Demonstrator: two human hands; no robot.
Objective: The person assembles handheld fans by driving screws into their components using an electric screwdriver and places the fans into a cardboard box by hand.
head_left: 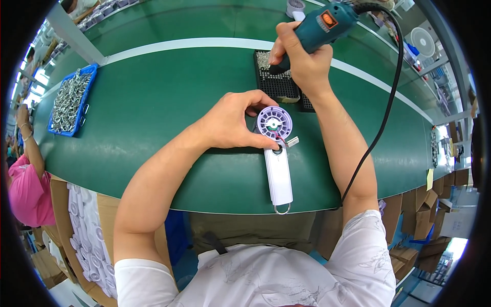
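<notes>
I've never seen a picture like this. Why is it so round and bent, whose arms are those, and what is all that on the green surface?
The picture comes from a wide fisheye camera worn on a person's head, looking down, so straight edges curve near the rim. The two bare arms coming in from below are that person's own. The left hand presses on a small white handheld fan lying on the green table; its round purple-white head faces up, with thin wires showing. The right hand grips a teal electric screwdriver with a black cord, its tip down over a black tray of small screws. On the far left sits a blue bin of metal parts. Another person in pink is at the left edge.
</notes>
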